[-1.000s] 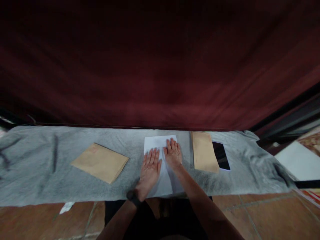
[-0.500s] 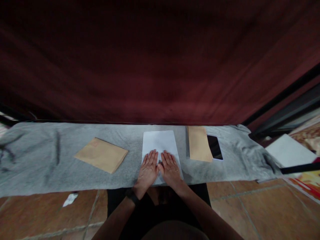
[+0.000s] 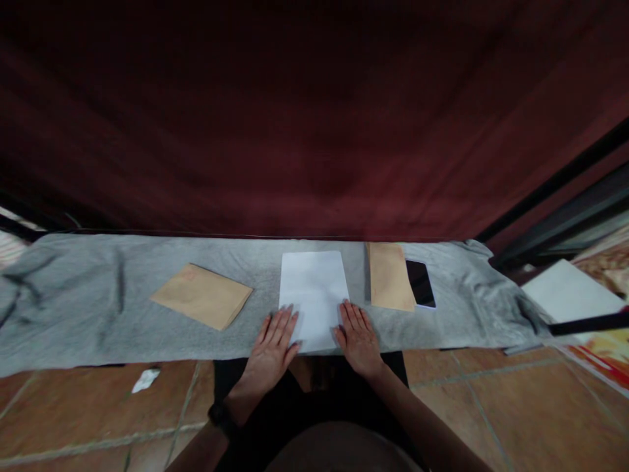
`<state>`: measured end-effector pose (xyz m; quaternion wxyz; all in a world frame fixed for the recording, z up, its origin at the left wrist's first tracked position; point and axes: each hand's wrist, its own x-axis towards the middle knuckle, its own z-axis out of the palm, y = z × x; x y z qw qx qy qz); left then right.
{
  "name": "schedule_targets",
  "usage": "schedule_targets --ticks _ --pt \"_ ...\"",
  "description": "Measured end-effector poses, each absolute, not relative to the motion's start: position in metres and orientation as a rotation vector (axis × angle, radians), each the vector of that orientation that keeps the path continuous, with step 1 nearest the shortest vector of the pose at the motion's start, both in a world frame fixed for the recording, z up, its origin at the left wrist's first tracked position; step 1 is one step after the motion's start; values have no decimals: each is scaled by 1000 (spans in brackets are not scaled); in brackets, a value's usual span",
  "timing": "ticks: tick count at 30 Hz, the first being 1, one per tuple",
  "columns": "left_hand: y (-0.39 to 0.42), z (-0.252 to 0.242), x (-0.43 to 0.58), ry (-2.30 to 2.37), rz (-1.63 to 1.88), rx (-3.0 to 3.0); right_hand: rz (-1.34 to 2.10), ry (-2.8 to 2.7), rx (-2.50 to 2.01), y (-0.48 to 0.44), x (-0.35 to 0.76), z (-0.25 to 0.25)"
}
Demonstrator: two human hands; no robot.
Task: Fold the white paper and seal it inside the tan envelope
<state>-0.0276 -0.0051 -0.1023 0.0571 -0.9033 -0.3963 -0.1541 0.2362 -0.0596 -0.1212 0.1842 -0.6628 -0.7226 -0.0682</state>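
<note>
A white sheet of paper [image 3: 314, 282], possibly more than one, lies flat in front of me on the grey cloth [image 3: 132, 334]. My left hand [image 3: 272, 347] rests palm down across its left edge, fingers stretched out and thumb on the paper. Across the right edge lies my right hand [image 3: 358, 335], also flat with its fingers extended. Neither hand grips anything. To the left is a brown envelope [image 3: 202, 296], set at a slant. On the right, a stack of brown envelopes [image 3: 392, 276] partly covers a dark-screened phone [image 3: 420, 284].
A dark red curtain [image 3: 314, 157] hangs behind the cloth-covered surface. At far right are a white board [image 3: 572, 295] and a black bar [image 3: 590, 324]. A crumpled white scrap [image 3: 146, 380] lies on the tiled floor [image 3: 472, 426] at lower left.
My hands have slid apart from the middle of the paper, the left one to the left edge and the right one to the right edge. The whole view has shifted slightly.
</note>
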Motion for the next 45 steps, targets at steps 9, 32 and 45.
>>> schedule_targets --ticks 9,32,45 --pt "-8 -98 -12 -960 -318 -2829 -167 -2030 -1833 -50 222 -112" --pt "-3 -90 -60 -1091 -488 -3066 360 -2234 -1439 -77 284 -107" --pt "27 -81 -62 -1796 -982 -3125 462 -1732 -1680 -53 280 -99"
